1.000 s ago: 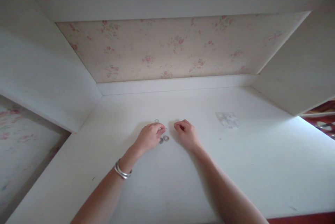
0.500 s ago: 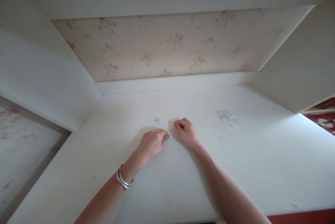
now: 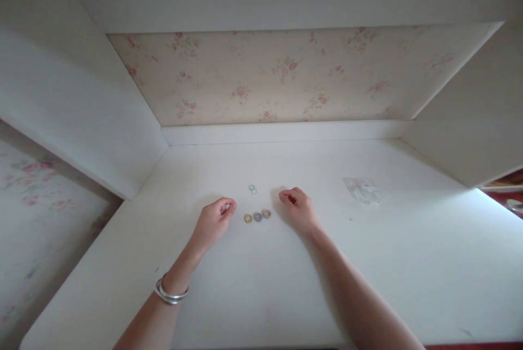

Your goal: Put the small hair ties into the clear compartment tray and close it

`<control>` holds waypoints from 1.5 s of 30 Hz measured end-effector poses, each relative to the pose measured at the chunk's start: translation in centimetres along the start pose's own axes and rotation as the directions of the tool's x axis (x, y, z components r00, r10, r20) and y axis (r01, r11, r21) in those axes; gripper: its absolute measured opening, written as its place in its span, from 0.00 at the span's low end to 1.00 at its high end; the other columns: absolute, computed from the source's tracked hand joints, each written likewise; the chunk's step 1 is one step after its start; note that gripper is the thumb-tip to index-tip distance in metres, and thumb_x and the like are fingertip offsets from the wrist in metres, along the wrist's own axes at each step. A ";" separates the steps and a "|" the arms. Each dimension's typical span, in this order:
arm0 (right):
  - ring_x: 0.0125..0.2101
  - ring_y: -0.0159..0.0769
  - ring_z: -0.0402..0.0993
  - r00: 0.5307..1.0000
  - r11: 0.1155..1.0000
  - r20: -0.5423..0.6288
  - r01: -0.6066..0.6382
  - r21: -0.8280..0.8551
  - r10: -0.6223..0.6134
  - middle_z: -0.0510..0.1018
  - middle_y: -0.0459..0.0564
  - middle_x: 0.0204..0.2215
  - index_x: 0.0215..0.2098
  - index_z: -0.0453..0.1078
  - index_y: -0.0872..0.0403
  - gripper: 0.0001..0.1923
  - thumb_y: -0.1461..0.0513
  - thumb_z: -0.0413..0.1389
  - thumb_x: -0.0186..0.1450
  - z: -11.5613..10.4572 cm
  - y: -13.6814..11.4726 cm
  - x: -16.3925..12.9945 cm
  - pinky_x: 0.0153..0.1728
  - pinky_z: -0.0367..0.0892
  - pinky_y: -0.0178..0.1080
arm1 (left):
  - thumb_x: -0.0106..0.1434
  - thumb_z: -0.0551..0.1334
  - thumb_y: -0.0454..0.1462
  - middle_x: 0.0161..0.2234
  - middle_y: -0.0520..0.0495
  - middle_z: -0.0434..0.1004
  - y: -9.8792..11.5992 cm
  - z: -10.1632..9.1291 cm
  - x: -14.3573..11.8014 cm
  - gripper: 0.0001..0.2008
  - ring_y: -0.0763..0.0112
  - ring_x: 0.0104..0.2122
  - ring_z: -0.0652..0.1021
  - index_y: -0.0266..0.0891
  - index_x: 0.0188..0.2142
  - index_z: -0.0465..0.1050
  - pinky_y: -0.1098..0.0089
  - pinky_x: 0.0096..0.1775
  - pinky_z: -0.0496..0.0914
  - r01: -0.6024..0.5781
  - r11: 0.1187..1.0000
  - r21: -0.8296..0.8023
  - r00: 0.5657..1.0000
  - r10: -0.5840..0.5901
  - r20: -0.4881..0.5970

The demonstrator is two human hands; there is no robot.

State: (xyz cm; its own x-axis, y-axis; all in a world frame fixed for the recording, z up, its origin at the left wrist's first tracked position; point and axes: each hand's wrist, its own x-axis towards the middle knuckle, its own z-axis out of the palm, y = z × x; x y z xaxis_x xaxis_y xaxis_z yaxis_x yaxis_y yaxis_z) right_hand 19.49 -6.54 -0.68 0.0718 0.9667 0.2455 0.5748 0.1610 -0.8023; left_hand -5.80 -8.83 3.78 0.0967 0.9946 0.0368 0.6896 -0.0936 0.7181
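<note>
Three small thick rings lie side by side on the white tabletop: a yellowish ring (image 3: 248,218), a grey ring (image 3: 257,217) and a brownish ring (image 3: 266,213). Just behind them, two thin green rings (image 3: 253,189) touch or overlap. To the left of the row rests my left hand (image 3: 214,222), thumb and fingertips closed together, with no object visible in it. My right hand (image 3: 300,209) is on the other side, its fingers likewise curled into a pinch around bare air. Neither hand touches the rings.
A clear plastic bag (image 3: 363,191) lies flat to the right. White side panels and a floral-papered back wall (image 3: 261,77) enclose the white tabletop (image 3: 261,284). A silver bangle (image 3: 170,291) circles my left wrist.
My left hand has drawn back to the left, uncovering the row of three thick rings. My right hand keeps its pinched pose. The whole view has shifted slightly.
</note>
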 end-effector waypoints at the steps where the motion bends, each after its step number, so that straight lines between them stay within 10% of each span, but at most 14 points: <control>1: 0.25 0.30 0.65 1.000 1.000 0.002 0.005 -0.002 -0.005 0.70 0.47 0.26 0.31 0.75 0.53 0.13 0.56 0.50 0.62 0.1 0.0 -0.1 0.28 0.59 0.34 | 0.62 0.52 0.49 0.21 0.54 0.70 -0.7 -0.1 -0.2 0.18 0.73 0.21 0.69 0.39 0.37 0.73 0.73 0.25 0.60 0.017 0.999 -0.028 1.000 -0.017 0.001; 24: 0.25 0.31 0.68 0.955 0.855 0.289 0.207 -0.476 -0.070 0.74 0.52 0.31 0.22 0.72 0.54 0.12 0.63 0.51 0.62 6.0 -6.5 4.6 0.25 0.55 0.33 | 0.61 0.54 0.44 0.30 0.49 0.78 -3.3 -0.2 0.5 0.15 0.70 0.30 0.76 0.38 0.37 0.75 0.72 0.33 0.67 0.005 0.981 -0.196 0.998 0.007 0.059; 45: 0.29 0.30 0.68 0.965 0.912 0.198 0.233 -0.338 -0.174 0.71 0.47 0.31 0.35 0.74 0.51 0.15 0.57 0.46 0.67 -2.2 -3.4 -1.8 0.32 0.60 0.33 | 0.60 0.55 0.43 0.35 0.49 0.79 -3.4 -0.1 0.7 0.14 0.68 0.34 0.77 0.39 0.36 0.75 0.71 0.38 0.67 -0.002 0.986 -0.168 0.995 0.020 0.100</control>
State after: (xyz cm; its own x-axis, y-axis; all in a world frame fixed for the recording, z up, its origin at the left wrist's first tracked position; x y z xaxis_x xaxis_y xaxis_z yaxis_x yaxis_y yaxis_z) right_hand 19.20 -9.33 2.84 -0.1917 0.9440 0.2685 0.8166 0.3052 -0.4900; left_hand -8.17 -7.81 1.46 0.1816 0.9832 -0.0190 0.5586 -0.0873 0.8248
